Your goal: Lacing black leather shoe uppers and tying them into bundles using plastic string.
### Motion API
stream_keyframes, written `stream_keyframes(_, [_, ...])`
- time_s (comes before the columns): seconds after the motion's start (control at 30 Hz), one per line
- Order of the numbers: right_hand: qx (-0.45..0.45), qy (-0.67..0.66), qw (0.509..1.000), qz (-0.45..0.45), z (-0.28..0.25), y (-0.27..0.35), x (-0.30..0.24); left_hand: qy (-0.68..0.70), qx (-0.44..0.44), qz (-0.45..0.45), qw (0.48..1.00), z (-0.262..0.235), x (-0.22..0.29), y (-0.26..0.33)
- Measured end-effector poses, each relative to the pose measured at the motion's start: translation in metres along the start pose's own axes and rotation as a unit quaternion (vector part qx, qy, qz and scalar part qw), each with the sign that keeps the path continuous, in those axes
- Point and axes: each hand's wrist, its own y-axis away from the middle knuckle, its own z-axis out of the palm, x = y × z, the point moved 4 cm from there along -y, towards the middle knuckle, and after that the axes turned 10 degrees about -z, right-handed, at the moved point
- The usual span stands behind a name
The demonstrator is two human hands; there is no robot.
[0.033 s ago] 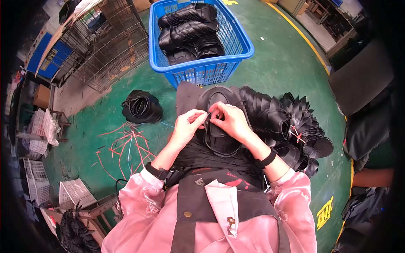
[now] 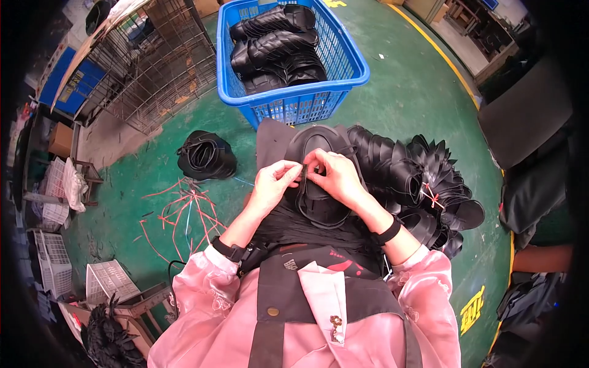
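A black leather shoe upper (image 2: 324,207) lies on my lap, its rounded end toward the blue basket. Over its lacing area my left hand (image 2: 273,185) and my right hand (image 2: 339,176) meet, fingertips pinched close together. Between them shows a short black piece of shoelace (image 2: 305,171); its exact path through the eyelets is hidden by my fingers. A bundle of loose black laces (image 2: 279,228) drapes across my lap below the upper.
Ahead stands a blue plastic basket (image 2: 294,92) holding stacked black uppers. More nested uppers (image 2: 399,162) lie at my right. Left on the green floor are another bundle of uppers (image 2: 207,154) and tangled pink ties (image 2: 187,211). A wire cage (image 2: 153,73) stands beyond.
The fingertips shift very slightly at the lace. Everything else stays in place.
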Motion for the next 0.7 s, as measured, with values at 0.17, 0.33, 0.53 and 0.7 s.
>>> stream_keyframes(0.17, [0.023,-0.036,0.998,0.037,0.002,0.006,0.003,0.004,-0.009,0.033,0.999,-0.001,-0.009,-0.002])
stream_keyframes(0.33, [0.048,0.051,0.995,-0.075,0.000,0.007,-0.007,-0.001,0.037,0.087,0.995,-0.013,-0.006,-0.004])
stream_keyframes(0.53, [0.136,0.069,0.978,0.145,-0.034,0.031,0.007,0.455,0.040,0.174,0.873,-0.134,0.033,-0.009])
stream_keyframes(0.7, [0.156,-0.162,0.952,0.208,-0.020,0.051,0.055,0.305,0.145,0.253,0.906,-0.132,0.073,0.007])
